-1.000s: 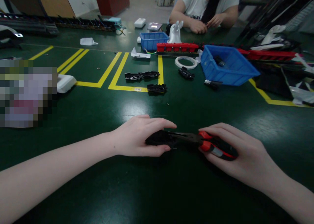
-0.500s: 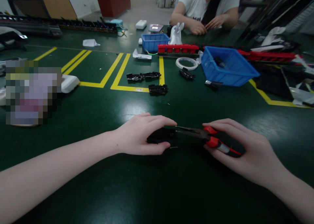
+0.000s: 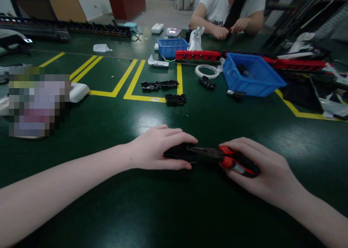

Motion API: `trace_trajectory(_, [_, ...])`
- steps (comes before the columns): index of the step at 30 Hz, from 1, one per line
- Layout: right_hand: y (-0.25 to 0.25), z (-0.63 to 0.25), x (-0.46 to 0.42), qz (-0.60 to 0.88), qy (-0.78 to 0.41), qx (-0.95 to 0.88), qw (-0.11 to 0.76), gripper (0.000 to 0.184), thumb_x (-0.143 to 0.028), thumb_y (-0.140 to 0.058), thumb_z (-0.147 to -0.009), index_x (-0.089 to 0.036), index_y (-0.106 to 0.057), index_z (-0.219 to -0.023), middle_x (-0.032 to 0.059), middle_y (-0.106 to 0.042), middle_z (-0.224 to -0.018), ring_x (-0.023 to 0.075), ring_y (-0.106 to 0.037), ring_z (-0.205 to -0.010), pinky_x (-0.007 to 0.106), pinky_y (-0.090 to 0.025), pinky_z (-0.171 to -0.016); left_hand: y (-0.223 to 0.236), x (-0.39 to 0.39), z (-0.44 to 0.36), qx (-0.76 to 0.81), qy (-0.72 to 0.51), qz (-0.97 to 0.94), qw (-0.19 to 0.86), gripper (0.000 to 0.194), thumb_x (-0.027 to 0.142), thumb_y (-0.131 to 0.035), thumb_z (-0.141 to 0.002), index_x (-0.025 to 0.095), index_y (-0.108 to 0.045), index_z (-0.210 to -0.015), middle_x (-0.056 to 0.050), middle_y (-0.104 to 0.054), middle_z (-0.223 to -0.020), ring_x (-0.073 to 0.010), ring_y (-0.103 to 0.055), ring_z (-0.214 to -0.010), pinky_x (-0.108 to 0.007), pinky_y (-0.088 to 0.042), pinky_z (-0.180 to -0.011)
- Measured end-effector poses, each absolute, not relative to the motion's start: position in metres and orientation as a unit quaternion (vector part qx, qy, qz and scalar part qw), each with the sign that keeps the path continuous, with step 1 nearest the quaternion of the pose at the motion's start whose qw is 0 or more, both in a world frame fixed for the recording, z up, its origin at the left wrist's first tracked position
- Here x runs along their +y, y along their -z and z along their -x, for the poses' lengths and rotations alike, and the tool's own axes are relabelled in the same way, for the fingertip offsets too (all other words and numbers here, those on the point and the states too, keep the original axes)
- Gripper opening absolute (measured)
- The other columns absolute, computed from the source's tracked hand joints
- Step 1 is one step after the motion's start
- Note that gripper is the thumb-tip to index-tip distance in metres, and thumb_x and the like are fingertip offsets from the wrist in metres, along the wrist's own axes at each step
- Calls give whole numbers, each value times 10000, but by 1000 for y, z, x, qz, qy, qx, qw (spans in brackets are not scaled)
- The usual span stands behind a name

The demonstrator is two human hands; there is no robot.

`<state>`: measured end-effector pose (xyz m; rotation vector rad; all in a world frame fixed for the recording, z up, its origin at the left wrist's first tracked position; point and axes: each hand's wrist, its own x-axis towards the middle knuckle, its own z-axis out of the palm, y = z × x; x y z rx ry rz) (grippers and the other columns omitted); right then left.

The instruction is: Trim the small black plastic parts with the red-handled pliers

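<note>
My left hand (image 3: 163, 148) grips a small black plastic part (image 3: 176, 152) on the green table, thumb on its near side and fingers on its far side. The fingers hide much of the part. A thin metal pin or wire (image 3: 194, 162) shows by the thumb tip. My right hand (image 3: 261, 164) is wrapped round the red and black handles of needle-nose pliers (image 3: 209, 152). Their jaws point left, and the tips overlap the black part between my left thumb and fingers. Whether the tips pinch anything cannot be made out.
Several black parts (image 3: 160, 84) lie beyond my hands, near a tape roll (image 3: 207, 71). Blue bins (image 3: 255, 79) and a red strip (image 3: 198, 55) stand farther back. A small metal piece (image 3: 187, 115) lies ahead. Across the table sits a person (image 3: 223, 16); a blurred-out object (image 3: 40, 106) is at left.
The pliers and my right hand have moved left, bringing the jaw tips from the part's right end in over it. My left hand has stayed nearly still.
</note>
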<state>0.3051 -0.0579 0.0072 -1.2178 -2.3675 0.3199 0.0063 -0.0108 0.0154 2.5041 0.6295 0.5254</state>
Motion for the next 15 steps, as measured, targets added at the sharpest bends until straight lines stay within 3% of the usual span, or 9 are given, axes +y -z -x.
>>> trace_trajectory(5, [-6,-303,-59,456,-140,-850,224,324,-316,-632,-824,-284,-616,-1146,59,-705,-1052,271,-693,-911,403,-587,-752,-13,-11,-6,229,-196,-928,218,402,419,-562,-981,193,-566,-1314,-46,-673,-1007,-160,-606,-816,-284,-417,-746])
trace_trajectory(15, [-4,-300,-59,458,-157,-841,241,302,-278,-630,-820,-276,-615,-1122,49,-696,-1035,247,-687,-892,392,-583,-766,-9,-9,-4,225,-188,-940,175,473,407,-501,-1009,250,-475,-1454,-31,-609,-960,-148,-561,-772,-273,-398,-706])
